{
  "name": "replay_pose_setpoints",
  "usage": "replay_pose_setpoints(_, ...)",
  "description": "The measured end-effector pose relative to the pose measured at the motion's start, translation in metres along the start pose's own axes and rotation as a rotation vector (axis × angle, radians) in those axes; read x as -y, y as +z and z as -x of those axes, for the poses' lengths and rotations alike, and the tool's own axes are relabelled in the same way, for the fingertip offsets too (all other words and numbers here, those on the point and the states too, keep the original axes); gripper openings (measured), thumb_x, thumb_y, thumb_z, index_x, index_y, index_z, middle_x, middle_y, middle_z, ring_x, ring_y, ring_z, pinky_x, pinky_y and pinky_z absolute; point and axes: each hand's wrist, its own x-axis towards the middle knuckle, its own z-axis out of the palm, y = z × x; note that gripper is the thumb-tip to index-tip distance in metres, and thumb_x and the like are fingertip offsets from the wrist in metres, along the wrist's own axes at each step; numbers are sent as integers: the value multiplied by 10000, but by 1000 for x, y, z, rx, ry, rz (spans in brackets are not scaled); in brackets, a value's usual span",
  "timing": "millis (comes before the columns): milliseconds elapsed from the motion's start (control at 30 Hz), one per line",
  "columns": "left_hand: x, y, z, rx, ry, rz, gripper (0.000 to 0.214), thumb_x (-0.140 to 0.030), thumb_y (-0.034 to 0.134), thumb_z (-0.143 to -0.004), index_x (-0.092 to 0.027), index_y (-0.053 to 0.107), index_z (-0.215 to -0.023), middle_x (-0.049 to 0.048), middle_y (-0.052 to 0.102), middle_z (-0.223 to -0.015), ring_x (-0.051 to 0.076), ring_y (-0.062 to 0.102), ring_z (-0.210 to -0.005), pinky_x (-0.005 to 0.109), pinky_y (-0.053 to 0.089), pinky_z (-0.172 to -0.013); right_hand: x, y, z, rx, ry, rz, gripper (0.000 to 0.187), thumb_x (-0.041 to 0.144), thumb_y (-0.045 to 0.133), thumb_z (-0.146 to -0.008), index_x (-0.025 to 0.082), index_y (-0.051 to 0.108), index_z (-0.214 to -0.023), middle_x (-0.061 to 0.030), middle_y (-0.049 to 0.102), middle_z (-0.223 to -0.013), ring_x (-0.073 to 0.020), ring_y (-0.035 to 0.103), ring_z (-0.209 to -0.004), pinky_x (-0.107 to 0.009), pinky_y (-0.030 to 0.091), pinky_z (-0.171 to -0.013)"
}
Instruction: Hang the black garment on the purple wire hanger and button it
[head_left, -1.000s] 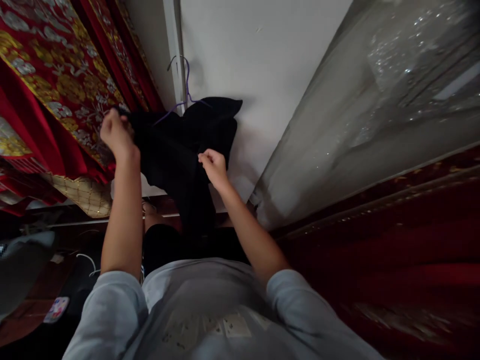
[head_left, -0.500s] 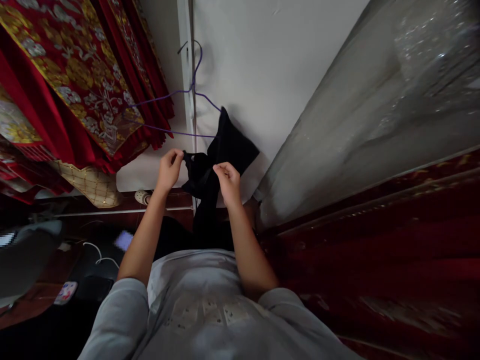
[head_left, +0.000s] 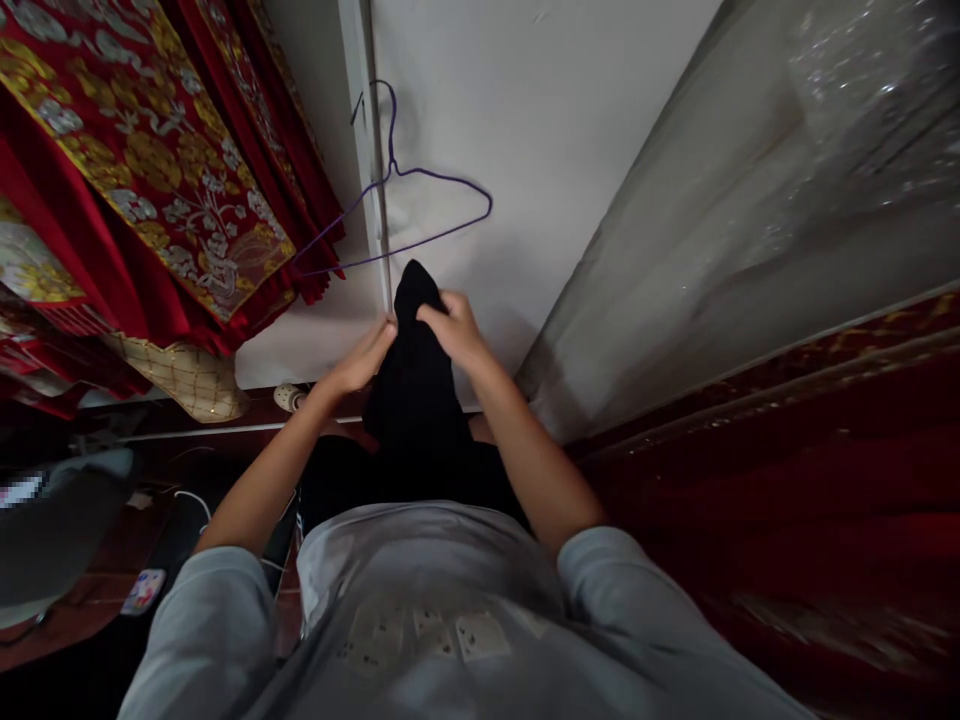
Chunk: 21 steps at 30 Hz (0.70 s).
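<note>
A black garment (head_left: 415, 380) hangs down in front of me, gathered into a narrow bundle. My right hand (head_left: 454, 328) grips its top with the fingers curled over the fabric. My left hand (head_left: 365, 357) presses against the bundle's left side, fingers closed on the cloth. Above both hands a bare purple wire hanger (head_left: 409, 205) hangs by its hook on the white wall, with nothing on it.
Red and gold embroidered fabric (head_left: 142, 150) hangs at the left. A translucent grey plastic sheet (head_left: 750, 230) slopes along the right, above dark red cloth (head_left: 787, 520). On the dark floor at lower left lie a white cable (head_left: 191, 500) and a small object (head_left: 141, 590).
The black garment has come fully off the purple hanger, which now hangs bare. Both hands have come together and bunched the cloth into a narrow bundle below it.
</note>
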Motion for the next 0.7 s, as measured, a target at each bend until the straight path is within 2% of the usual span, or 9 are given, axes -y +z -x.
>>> replay_pose_setpoints(100, 17, -20, 22, 521, -111, -114, 424, -591, 554, -989, -225, 755, -914, 80, 736, -852, 242, 723, -798, 341, 596, -752, 8, -13, -45, -56, -195, 55, 153, 90, 640, -740, 203, 582, -655, 13, 572, -714, -169, 585, -785, -327, 510, -815)
replay_pose_setpoints(167, 22, -31, 31, 654, -123, -134, 360, -521, 568, -988, -226, 758, -907, 68, 742, -855, 236, 725, -804, 342, 592, -771, 10, -16, -72, -93, -254, 54, 153, 58, 659, -734, 207, 643, -770, 3, 648, -828, -184, 629, -911, -365, 514, -953)
replay_pose_setpoints(233, 25, -40, 30, 575, -72, -139, 279, -458, 601, -967, -227, 752, -1008, 87, 751, -998, 247, 728, -949, 376, 584, -880, 9, -15, -89, -40, -278, 42, 175, 75, 698, -743, 212, 667, -847, -6, 693, -921, -191, 650, -994, -399, 505, -1034)
replay_pose_setpoints(300, 27, -44, 19, 359, -37, -143, 303, -412, 626, -946, -229, 701, -1175, 137, 713, -1215, 269, 705, -1101, 422, 567, -954, 9, -12, -95, 89, -285, 36, 183, 105, 737, -750, 212, 681, -887, -15, 718, -992, -199, 659, -1062, -420, 500, -1077)
replay_pose_setpoints(367, 29, -44, 2, 182, -37, -140, 443, -380, 679, -905, -230, 610, -1316, 190, 628, -1386, 301, 680, -1183, 459, 569, -950, 10, -10, -93, 200, -229, 54, 118, 139, 746, -782, 202, 676, -853, -21, 717, -960, -205, 669, -1051, -432, 525, -1049)
replay_pose_setpoints(433, 31, -39, -15, 123, -31, -124, 631, -340, 746, -841, -243, 513, -1419, 200, 539, -1499, 330, 627, -1273, 492, 553, -974, 14, -11, -87, 251, -116, 116, 110, 189, 736, -830, 189, 643, -770, -20, 681, -845, -212, 676, -959, -435, 567, -957)
replay_pose_setpoints(533, 33, -27, -28, 255, -30, -66, 588, -299, 725, -816, -203, 557, -1372, 150, 621, -1391, 317, 613, -1253, 494, 500, -1043, 29, -20, -81, 267, -39, 243, 201, 242, 748, -842, 194, 597, -717, -22, 626, -776, -224, 656, -899, -414, 581, -868)
replay_pose_setpoints(633, 31, -15, -21, 461, -101, -8, 269, -324, 613, -870, -128, 699, -1032, 103, 724, -1034, 260, 664, -998, 426, 513, -973, 44, -34, -82, 214, -78, 307, 201, 256, 796, -796, 221, 598, -793, -23, 627, -823, -237, 644, -967, -382, 569, -875)
replay_pose_setpoints(700, 26, -13, -11, 519, -182, 27, 277, -371, 566, -899, -123, 691, -895, 87, 711, -920, 227, 645, -887, 375, 520, -877, 46, -41, -84, 158, -71, 302, 212, 301, 797, -804, 242, 599, -849, -22, 633, -839, -237, 636, -1005, -372, 563, -876)
